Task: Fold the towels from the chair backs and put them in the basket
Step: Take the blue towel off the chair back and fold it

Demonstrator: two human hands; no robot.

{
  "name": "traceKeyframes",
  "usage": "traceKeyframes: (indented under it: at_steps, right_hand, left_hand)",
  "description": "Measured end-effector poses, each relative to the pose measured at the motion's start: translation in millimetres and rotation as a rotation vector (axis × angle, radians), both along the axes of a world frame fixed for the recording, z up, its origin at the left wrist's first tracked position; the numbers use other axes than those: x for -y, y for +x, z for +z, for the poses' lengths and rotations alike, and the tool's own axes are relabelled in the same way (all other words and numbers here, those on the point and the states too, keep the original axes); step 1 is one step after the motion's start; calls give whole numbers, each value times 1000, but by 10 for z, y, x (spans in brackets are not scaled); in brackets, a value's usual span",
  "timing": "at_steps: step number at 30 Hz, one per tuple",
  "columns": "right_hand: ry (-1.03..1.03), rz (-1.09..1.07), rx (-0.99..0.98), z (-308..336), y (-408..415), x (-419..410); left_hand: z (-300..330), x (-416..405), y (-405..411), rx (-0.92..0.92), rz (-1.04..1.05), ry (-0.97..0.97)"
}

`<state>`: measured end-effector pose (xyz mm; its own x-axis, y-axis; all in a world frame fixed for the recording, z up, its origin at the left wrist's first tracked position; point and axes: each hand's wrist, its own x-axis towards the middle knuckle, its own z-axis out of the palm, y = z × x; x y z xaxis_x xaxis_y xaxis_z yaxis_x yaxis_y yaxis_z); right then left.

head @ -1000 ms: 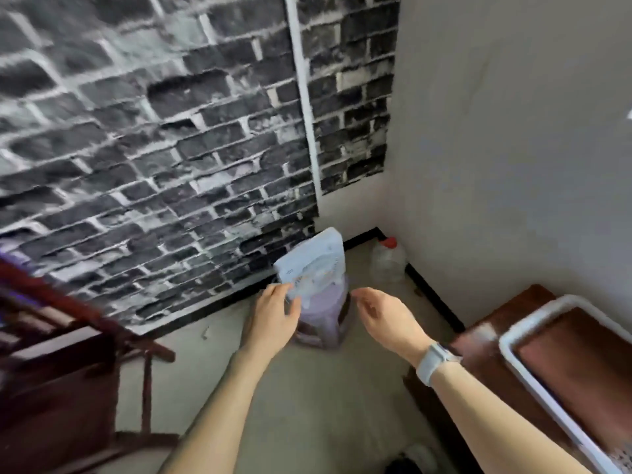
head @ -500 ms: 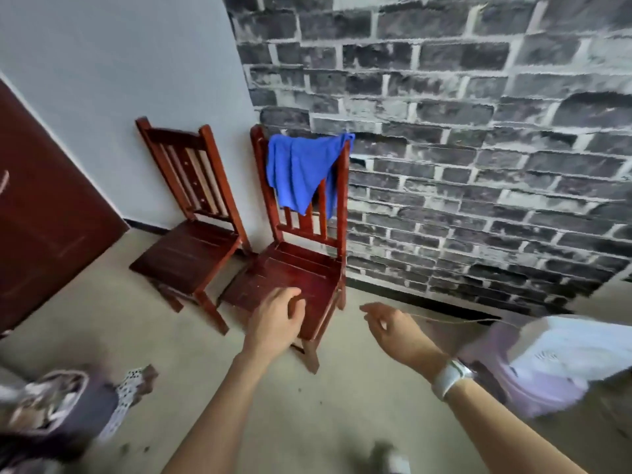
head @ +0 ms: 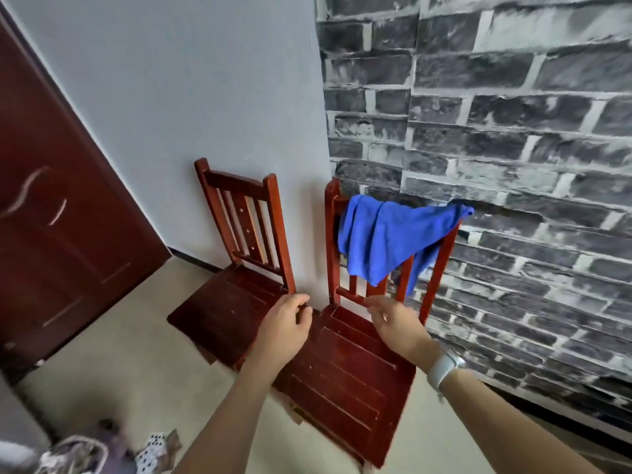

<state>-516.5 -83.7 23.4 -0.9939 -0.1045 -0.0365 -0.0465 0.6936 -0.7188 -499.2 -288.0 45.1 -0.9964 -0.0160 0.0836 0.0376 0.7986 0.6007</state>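
Observation:
A blue towel (head: 383, 241) hangs crumpled over the back of the right red wooden chair (head: 345, 371). The left red wooden chair (head: 239, 234) has a bare back. Both my hands hover over the right chair's seat, below the towel and apart from it. My left hand (head: 284, 328) has loosely curled fingers and holds nothing. My right hand (head: 396, 323), with a white watch on its wrist, also has relaxed curled fingers and holds nothing. No basket is in view.
Both chairs stand against a pale wall and a grey brick-pattern wall (head: 513, 131). A dark red door (head: 51, 217) is at the left. Patterned items (head: 85, 453) lie on the floor at the bottom left.
The view swung left from a corner with a bag and a white basket to the two chairs, then closer. Both hands stayed empty and now reach nearer the chair with the towel.

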Motion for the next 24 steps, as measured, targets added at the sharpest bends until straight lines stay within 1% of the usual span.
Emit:
traceKeyframes:
  at_steps: [4, 8, 13, 15, 18, 20, 22, 24]
  right_hand:
    - [67, -121, -44, 144, -767, -3]
    - [223, -261, -91, 208, -1389, -159]
    - [533, -399, -109, 220, -1991, -390]
    - [623, -420, -79, 190, -2152, -458]
    - [694, -427, 0, 91, -2349, -495]
    - [739, -453, 44, 29, -2474, -463]
    - [753, -483, 49, -20, -2571, -457]
    - [711, -502, 0, -27, -2593, -466]
  left_hand:
    - [197, 61, -789, -56, -78, 7]
    - [221, -57, -1495, -96, -207, -22]
    - [84, -343, -2477, -68, -375, -126]
    - [6, -488, -2851, -101, -467, -194]
    - [-123, -677, -3306, -174, -572, -348]
    - [-225, -772, -3539, -187, -643, -407]
    - [-258, -834, -3664, -238, -717, -405]
    - [-288, -848, -3725, -362, -735, -297]
